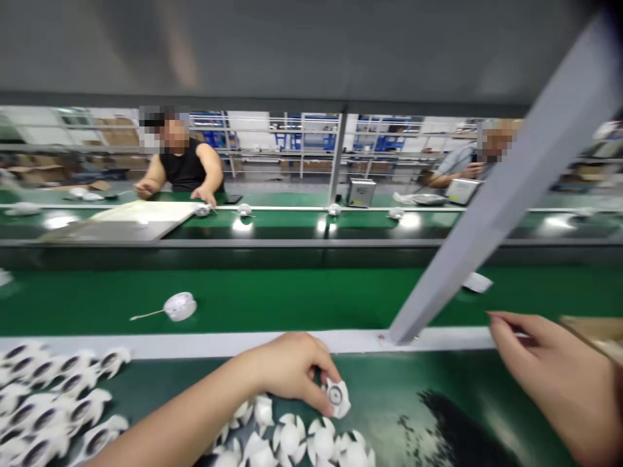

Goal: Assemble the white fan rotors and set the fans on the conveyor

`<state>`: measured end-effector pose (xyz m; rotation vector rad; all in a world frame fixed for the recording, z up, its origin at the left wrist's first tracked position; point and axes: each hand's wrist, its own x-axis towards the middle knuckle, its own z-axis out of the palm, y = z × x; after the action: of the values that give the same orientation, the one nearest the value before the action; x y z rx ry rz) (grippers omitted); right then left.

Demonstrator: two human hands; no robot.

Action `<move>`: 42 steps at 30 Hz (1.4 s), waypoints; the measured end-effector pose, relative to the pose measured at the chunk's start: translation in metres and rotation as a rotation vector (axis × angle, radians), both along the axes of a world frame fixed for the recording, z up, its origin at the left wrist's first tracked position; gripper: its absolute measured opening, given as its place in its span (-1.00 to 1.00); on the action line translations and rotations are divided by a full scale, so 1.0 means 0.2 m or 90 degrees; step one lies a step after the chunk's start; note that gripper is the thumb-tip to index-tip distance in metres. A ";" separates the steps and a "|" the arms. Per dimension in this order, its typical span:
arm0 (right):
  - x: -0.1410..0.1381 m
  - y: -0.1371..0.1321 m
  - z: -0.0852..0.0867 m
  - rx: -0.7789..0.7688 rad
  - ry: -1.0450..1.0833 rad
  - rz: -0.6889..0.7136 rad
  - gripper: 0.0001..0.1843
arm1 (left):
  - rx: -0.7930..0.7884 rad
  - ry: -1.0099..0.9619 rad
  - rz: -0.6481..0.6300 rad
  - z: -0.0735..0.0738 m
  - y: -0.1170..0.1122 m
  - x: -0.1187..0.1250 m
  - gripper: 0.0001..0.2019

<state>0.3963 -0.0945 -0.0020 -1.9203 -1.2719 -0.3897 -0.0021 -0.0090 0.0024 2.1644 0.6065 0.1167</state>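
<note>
Below, green conveyor belt, distant metal shelving

White plastic part, 6 o'clock: partly hidden by left hand. Further white parts, 6 o'clock: cut off by lower edge. Right hand, 4 o'clock: wrist cut off. Tan flat item, 3 o'clock: cut off, kind unclear. Dark patch, 5 o'clock: too blurred to identify. Grey strut, 2 o'clock: blurred.

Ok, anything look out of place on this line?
One white round part with a thin stem sits alone on the green conveyor belt, apart from the white plastic pieces heaped on the green mat.
</note>
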 end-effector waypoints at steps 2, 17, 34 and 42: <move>0.06 0.00 -0.01 -0.034 0.052 -0.018 -0.76 | -0.012 0.012 0.005 0.00 0.00 0.00 -0.54; 0.29 0.57 -0.27 -0.104 0.132 -0.156 0.18 | -0.044 0.036 0.023 0.01 -0.01 0.03 -0.61; 0.06 0.43 -0.21 0.112 0.188 0.092 -0.49 | -0.008 0.067 0.028 0.05 -0.03 0.04 -0.64; -0.39 -0.02 0.02 0.247 0.099 0.279 -0.66 | -0.041 0.081 0.058 0.04 -0.03 0.04 -0.56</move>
<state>0.3175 -0.0977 0.0022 -1.2829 -1.3546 -0.2322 0.0058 -0.0142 0.0102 2.0940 0.7721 0.0088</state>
